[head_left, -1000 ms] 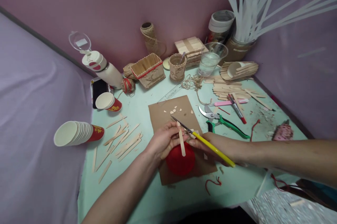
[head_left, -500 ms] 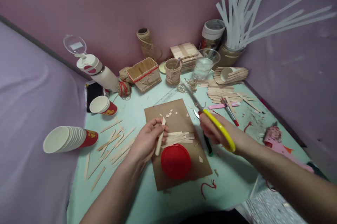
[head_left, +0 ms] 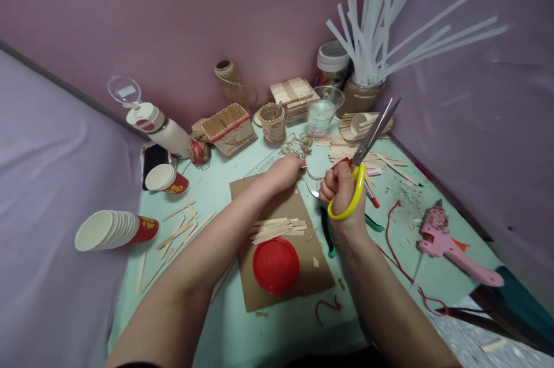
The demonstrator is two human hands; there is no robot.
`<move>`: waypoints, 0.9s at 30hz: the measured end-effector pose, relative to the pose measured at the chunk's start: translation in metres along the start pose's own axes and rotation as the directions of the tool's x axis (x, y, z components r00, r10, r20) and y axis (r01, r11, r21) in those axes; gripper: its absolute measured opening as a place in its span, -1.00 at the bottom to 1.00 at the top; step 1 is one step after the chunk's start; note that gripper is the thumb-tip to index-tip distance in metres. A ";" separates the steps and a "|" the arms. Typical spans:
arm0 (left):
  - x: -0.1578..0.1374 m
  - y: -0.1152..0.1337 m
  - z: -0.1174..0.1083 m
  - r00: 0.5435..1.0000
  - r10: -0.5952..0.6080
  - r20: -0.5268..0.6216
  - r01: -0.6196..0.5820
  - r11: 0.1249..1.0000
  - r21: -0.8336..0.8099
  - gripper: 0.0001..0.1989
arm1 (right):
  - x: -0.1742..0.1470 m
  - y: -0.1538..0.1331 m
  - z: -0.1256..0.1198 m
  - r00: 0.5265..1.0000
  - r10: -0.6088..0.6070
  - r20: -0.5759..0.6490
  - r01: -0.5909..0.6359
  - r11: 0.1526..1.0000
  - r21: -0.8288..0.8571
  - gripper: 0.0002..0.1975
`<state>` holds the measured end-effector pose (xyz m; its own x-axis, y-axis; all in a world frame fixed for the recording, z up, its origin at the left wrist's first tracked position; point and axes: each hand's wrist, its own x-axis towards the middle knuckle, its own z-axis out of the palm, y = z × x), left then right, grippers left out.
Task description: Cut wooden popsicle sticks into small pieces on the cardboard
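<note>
My right hand (head_left: 341, 195) is wrapped round the yellow-and-red handle of the scissors (head_left: 373, 136), whose blades point up and away to the right. Past the top edge of the brown cardboard sheet (head_left: 318, 267) is my left hand (head_left: 286, 172), its fingers curled together beside a thin strand of twine (head_left: 312, 176). What those fingers pinch, if anything, is too small to make out. A row of pale craft sticks (head_left: 279, 228) lies on the cardboard, just above a round red lid (head_left: 276, 266). Green-handled pliers (head_left: 328, 232) lie partly hidden by my right hand.
Paper cups (head_left: 108, 231), loose sticks (head_left: 177, 235) and a white bottle (head_left: 173, 136) stand or lie left. Behind are a stick-sided box (head_left: 229, 134), a twine-wrapped cup (head_left: 273, 126) and a water cup (head_left: 321, 117). A pink glue gun (head_left: 445, 241) lies right, near red cord (head_left: 392, 241).
My left hand has moved up and away; the craft stick it held no longer shows in it. My right hand has turned the scissors to point up right. The view has shifted slightly.
</note>
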<state>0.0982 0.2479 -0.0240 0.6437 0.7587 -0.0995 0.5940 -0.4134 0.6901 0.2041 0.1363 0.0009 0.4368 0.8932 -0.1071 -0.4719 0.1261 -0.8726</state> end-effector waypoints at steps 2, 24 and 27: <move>0.006 -0.004 0.004 0.999 0.014 0.040 -0.016 0.998 0.054 -0.90 | 0.002 -0.002 -0.003 1.000 0.001 -0.008 -0.001 1.000 0.001 -0.53; -0.070 -0.001 -0.030 0.998 -0.067 -0.004 0.067 0.991 0.116 -0.82 | -0.005 0.007 -0.006 0.995 0.093 0.042 -0.095 0.995 0.038 -0.50; -0.110 0.003 -0.046 0.955 -0.242 -0.171 0.251 0.967 0.031 -0.81 | -0.005 0.007 -0.006 0.992 0.115 0.045 -0.116 0.993 0.035 -0.47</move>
<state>0.0067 0.1867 0.0222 0.3884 0.9108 -0.1398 0.7514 -0.2253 0.6202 0.2035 0.1301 -0.0077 0.3449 0.9202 -0.1849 -0.5461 0.0365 -0.8369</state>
